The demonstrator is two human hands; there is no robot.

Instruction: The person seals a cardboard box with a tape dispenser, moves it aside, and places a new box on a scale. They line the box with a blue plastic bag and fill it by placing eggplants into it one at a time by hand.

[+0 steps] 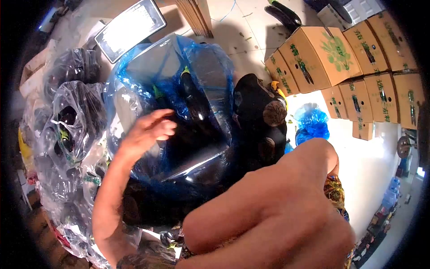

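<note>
My left hand [150,132] reaches over a box lined with a blue plastic bag [123,85]. Its fingers are loosely bent and apart, with nothing visible between them. Inside the bag, a dark purple eggplant [193,96] leans with its green cap upward, just right of my fingertips. Another green cap [156,92] shows beside it; deep shadow hides the bottom of the box. Very large in the foreground, my right hand [273,215] is raised close to the camera with its fingers curled in. Whatever it may hold is hidden.
Clear plastic bags of eggplants [76,112] crowd the left side. Printed cardboard boxes [329,56] are stacked at the upper right. A crumpled blue bag [312,123] lies on the floor near them, and loose eggplants [284,15] lie at the top. A white panel [131,30] stands behind the lined box.
</note>
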